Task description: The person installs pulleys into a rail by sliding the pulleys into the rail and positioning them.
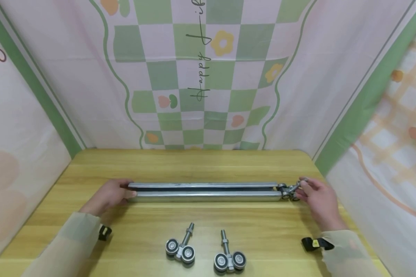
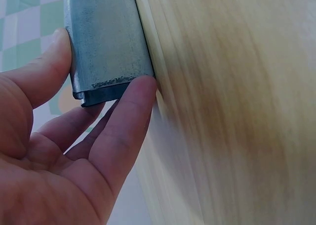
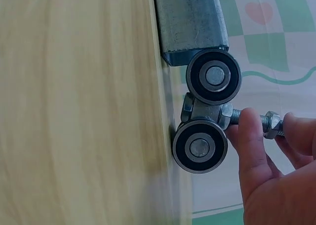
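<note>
A long galvanised metal track [image 1: 204,196] lies across the table, its lengthwise slot facing up in the head view. My left hand [image 1: 107,197] holds its left end; in the left wrist view the thumb and a finger press opposite sides of the track [image 2: 106,37]. At the other end, my right hand [image 1: 322,204] pinches the threaded bolt of a roller trolley [image 1: 285,193]. In the right wrist view one wheel of this trolley [image 3: 200,147] is outside the track, while the other sits right at the track's open end. Whether that wheel has entered is unclear.
Two more roller trolleys, a left one [image 1: 180,252] and a right one [image 1: 230,261], lie on the wooden table [image 1: 152,217] nearer my body, bolts pointing away. Patterned fabric [image 1: 187,77] hangs behind the table and at both sides. Black straps sit near both wrists.
</note>
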The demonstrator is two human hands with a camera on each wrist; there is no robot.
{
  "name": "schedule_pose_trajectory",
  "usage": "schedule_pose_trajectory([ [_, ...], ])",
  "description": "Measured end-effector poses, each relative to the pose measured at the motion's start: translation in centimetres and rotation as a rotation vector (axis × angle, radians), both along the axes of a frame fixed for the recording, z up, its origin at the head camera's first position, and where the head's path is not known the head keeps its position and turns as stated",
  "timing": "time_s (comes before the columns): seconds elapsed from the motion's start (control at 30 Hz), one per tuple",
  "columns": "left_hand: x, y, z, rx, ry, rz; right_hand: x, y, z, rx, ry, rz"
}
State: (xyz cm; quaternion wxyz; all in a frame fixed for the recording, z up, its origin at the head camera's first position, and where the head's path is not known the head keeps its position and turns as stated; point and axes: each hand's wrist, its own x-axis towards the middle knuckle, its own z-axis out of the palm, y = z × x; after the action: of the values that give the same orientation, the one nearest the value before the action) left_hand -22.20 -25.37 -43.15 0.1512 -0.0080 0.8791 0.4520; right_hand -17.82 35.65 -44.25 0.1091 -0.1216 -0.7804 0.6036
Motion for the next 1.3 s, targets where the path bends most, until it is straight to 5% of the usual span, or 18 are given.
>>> schedule_pose_trajectory([
  [0.4, -0.2, -0.2, -0.2, -0.019, -0.001, -0.002, -0.6, -1.7, 0.2, 0.202, -0.003, 0.027],
  [0.7, -0.2, -0.3, -0.2, -0.006, 0.001, -0.005, -0.4, -1.0, 0.7, 0.254, -0.045, 0.135],
  [1.3, 0.1, 0.1, 0.1, -0.001, 0.0, 0.004, -0.5, -1.2, 2.2, 0.369, -0.085, 0.13],
])
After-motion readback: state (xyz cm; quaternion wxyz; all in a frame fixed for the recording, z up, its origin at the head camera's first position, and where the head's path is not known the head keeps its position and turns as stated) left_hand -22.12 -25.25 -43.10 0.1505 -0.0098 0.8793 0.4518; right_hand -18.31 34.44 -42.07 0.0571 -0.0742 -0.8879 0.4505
